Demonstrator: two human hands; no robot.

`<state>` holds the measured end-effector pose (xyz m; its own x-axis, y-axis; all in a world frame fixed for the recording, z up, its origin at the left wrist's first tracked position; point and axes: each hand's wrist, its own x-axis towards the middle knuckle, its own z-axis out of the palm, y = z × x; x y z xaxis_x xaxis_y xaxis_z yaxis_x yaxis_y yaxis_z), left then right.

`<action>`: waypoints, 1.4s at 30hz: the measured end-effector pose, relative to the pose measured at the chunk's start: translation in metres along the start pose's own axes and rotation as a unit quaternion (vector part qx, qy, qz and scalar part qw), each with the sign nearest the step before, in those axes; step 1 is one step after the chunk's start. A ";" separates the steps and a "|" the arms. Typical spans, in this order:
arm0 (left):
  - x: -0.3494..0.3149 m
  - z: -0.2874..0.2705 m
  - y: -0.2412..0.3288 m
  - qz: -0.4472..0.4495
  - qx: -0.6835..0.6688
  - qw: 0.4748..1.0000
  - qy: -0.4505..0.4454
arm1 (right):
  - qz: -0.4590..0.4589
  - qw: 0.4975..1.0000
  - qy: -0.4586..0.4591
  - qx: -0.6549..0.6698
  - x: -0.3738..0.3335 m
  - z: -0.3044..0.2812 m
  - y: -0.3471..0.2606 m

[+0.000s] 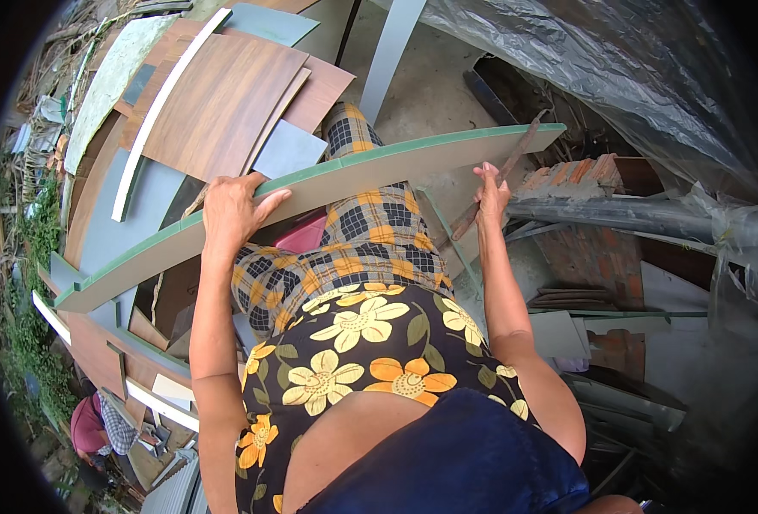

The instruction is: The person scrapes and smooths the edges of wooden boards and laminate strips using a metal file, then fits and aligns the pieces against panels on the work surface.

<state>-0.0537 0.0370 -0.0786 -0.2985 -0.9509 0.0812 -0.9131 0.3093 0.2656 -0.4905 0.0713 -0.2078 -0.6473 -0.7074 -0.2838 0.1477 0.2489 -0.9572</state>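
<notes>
We saw the long plain-faced grey board [396,169], green on its upper edge, running from 9 o'clock to 2 o'clock, with the left hand [232,214] at 9–10 grasping it, thumb flat on the near face. The right hand [491,195] at 2 was clenched round a narrow brown tool [519,153] crossing the board's far end; we couldn't tell if they touched. We had stacked woodgrain panels [225,103] at 10–11, plastic sheeting [602,77] at 1–2.
</notes>
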 end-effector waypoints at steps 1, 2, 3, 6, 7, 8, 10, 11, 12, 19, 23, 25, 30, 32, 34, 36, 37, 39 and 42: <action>0.002 0.000 0.000 0.000 0.001 1.000 -0.005 | -0.009 1.000 0.003 0.011 0.001 0.003 0.007; 0.003 0.000 0.000 -0.003 0.006 1.000 -0.006 | -0.018 1.000 0.006 0.022 0.001 0.006 0.013; 0.004 0.000 0.000 -0.006 0.005 1.000 -0.005 | -0.015 1.000 0.002 0.024 0.003 0.010 0.018; 0.009 0.000 -0.003 -0.017 0.012 1.000 -0.014 | 0.031 0.999 0.017 0.032 0.010 0.016 0.022; 0.010 0.001 -0.004 -0.023 0.016 0.999 -0.024 | 0.107 0.988 -0.019 0.111 0.012 0.017 0.019; 0.011 0.001 -0.004 -0.025 0.018 0.999 -0.023 | 0.182 0.964 -0.055 0.187 0.013 0.019 0.017; 0.014 0.001 -0.005 -0.015 0.021 1.000 -0.005 | 0.182 0.949 -0.120 0.227 0.016 0.021 0.017; 0.017 0.001 -0.005 -0.014 0.022 1.000 -0.005 | 0.180 0.930 -0.181 0.266 0.017 0.021 0.018; 0.020 0.001 -0.005 -0.025 0.008 0.999 -0.022 | 0.180 0.929 -0.180 0.267 0.019 0.020 0.019; 0.033 0.015 -0.019 -0.034 -0.036 0.996 -0.079 | 0.149 0.965 -0.115 0.180 0.003 0.001 -0.012; 0.025 0.011 0.010 -0.048 -0.079 0.980 -0.177 | 0.123 0.983 -0.067 0.119 -0.018 -0.035 -0.048; 0.018 0.021 0.021 -0.036 -0.106 0.970 -0.216 | 0.118 0.988 -0.029 0.091 -0.021 -0.052 -0.054; 0.012 0.042 0.028 -0.051 -0.122 0.950 -0.282 | 0.131 0.990 0.002 0.048 -0.029 -0.062 -0.045; 0.010 0.047 0.028 -0.048 -0.122 0.947 -0.295 | 0.136 0.989 0.017 0.046 -0.032 -0.063 -0.035; 0.007 0.050 0.032 -0.003 -0.089 0.960 -0.266 | 0.142 0.988 0.031 0.046 -0.035 -0.065 -0.029; 0.003 0.054 0.033 0.001 -0.086 0.958 -0.273 | 0.142 0.989 0.039 0.027 -0.035 -0.068 -0.025; 0.000 0.055 0.033 0.007 -0.083 0.956 -0.281 | 0.143 0.988 0.040 0.029 -0.037 -0.068 -0.026; -0.003 0.056 0.031 -0.008 -0.095 0.954 -0.283 | 0.130 0.991 0.027 0.026 -0.037 -0.066 -0.027; -0.008 0.055 0.033 -0.025 -0.113 0.952 -0.284 | 0.133 0.990 0.043 -0.001 -0.033 -0.064 -0.025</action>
<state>-0.0969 0.0554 -0.1231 -0.4168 -0.7884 -0.4525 -0.8664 0.1939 0.4602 -0.5209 0.1305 -0.1705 -0.6461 -0.5582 -0.5205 0.3207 0.4203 -0.8488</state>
